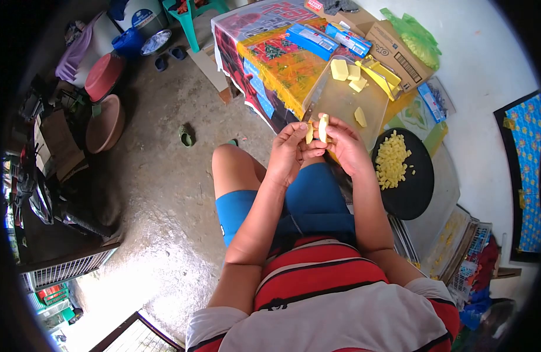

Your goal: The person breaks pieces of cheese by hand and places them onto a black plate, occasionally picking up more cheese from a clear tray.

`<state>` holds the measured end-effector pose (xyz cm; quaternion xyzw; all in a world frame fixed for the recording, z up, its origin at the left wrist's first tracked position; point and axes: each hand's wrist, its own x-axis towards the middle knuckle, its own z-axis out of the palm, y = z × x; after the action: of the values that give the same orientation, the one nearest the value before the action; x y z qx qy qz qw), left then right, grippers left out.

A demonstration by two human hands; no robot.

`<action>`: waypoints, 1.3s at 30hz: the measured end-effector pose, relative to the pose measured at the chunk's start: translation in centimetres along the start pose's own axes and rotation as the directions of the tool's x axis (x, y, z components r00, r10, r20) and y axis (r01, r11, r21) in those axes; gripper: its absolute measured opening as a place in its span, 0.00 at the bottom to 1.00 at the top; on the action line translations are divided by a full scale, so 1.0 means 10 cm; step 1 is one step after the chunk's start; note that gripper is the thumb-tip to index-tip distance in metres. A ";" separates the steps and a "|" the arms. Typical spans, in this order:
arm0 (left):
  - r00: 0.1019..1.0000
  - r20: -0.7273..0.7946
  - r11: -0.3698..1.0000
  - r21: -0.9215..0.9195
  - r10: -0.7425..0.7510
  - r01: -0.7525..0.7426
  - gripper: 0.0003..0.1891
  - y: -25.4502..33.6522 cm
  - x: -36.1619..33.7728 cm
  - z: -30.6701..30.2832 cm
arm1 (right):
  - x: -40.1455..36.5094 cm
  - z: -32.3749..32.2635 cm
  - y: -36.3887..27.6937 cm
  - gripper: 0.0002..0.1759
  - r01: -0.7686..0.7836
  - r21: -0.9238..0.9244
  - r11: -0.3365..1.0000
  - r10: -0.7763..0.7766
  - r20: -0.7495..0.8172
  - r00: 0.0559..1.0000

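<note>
My left hand (289, 151) pinches a thin pale yellow slice (309, 133) between thumb and fingers. Right beside it, my right hand (346, 146) grips another pale yellow slice (323, 128), held upright. Both hands are close together above my lap, by the near edge of a translucent cutting board (332, 105). Thick pale yellow chunks (339, 70) sit at the board's far end, and a loose wedge (360, 117) rests nearer my right hand. To the right, a round black pan (420, 188) carries a heap of small pale yellow cubes (392, 158).
A yellow-framed tool (380, 77) leans by the board, near blue boxes (311, 40), a cardboard box (399, 53) and a green plastic bag (412, 38). The table wears a patterned cover (270, 64). Basins (105, 124) and a green slipper (187, 135) are on the floor at left.
</note>
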<state>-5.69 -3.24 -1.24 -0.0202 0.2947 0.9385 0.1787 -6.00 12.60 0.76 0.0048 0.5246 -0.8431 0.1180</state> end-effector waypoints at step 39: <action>0.905 -0.165 0.918 0.007 0.393 -0.397 0.05 0.50 -0.04 -0.59 | 0.54 1.08 0.36 0.20 0.124 -0.327 0.937 -0.095 0.103 0.990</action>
<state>-7.44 -10.49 -3.36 -0.0392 0.2936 0.9543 -0.0400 -9.23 0.52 1.76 -0.0804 0.6530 -0.7474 0.0922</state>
